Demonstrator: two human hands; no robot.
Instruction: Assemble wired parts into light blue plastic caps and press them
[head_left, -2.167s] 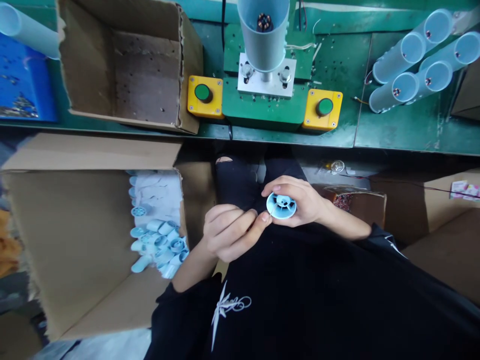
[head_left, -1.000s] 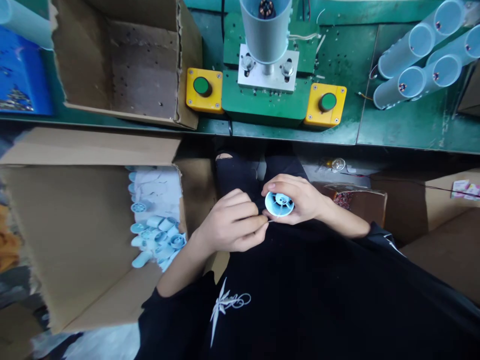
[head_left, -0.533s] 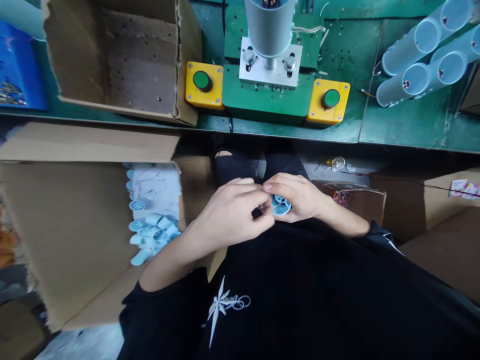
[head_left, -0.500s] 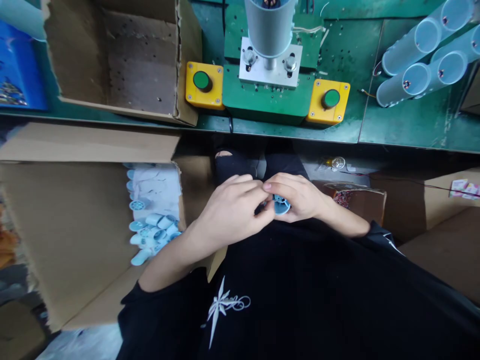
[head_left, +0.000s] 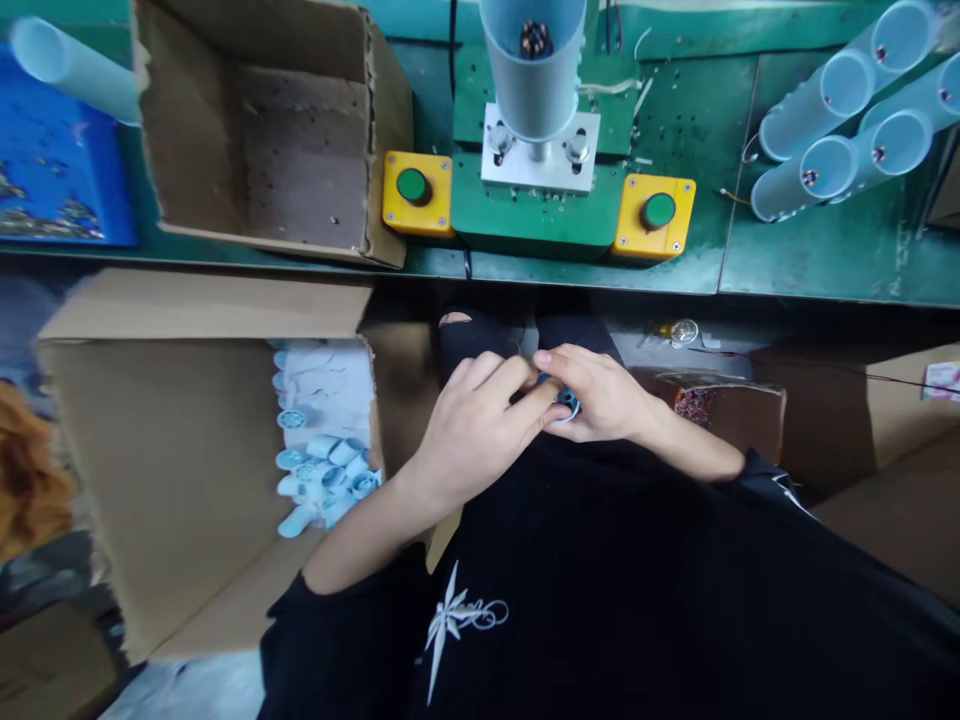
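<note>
Between left hand (head_left: 480,425) and right hand (head_left: 606,398), a light-blue round plastic cup (head_left: 568,403).

Right fingers curl round it; left fingers bend over its mouth, whether gripping anything cannot be told. Beyond lies a green worktop (head_left: 825,250).

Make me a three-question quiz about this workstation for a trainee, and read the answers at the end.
1. True or false: both square yellow button boxes carry a round green push button.
2. Where do the left hand and right hand meet? A) Over a button box. B) At a small, round, light-blue plastic part. C) On the silver metal plate.
3. Fill in the colour: the open brown cardboard box on the green bench sits between a button box and a ___ plastic tray.

Key: 1. True. 2. B. 3. Blue.
</note>
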